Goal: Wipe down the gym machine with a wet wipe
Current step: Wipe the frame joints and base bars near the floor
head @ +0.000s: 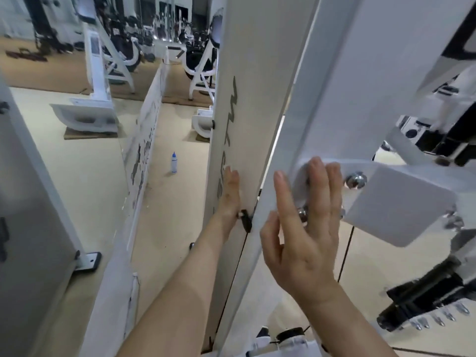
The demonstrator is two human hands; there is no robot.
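The white gym machine fills the right half of the view: a lettered upright panel point(244, 104) and beside it a slanted frame beam point(342, 94) with a bolted bracket plate point(396, 202). My left hand point(230, 194) lies flat with straight fingers against the left edge of the lettered panel. My right hand point(306, 222) is raised against the beam, fingers straight, fingertips touching the bracket beside its bolts point(356, 180). No wet wipe shows in either hand.
A small bottle with a blue cap point(174, 163) stands on the beige floor behind the panel. A low white partition point(146, 140) runs toward the back. Other white machines point(98, 81) stand farther off. Black weight pegs point(422, 300) jut out at lower right.
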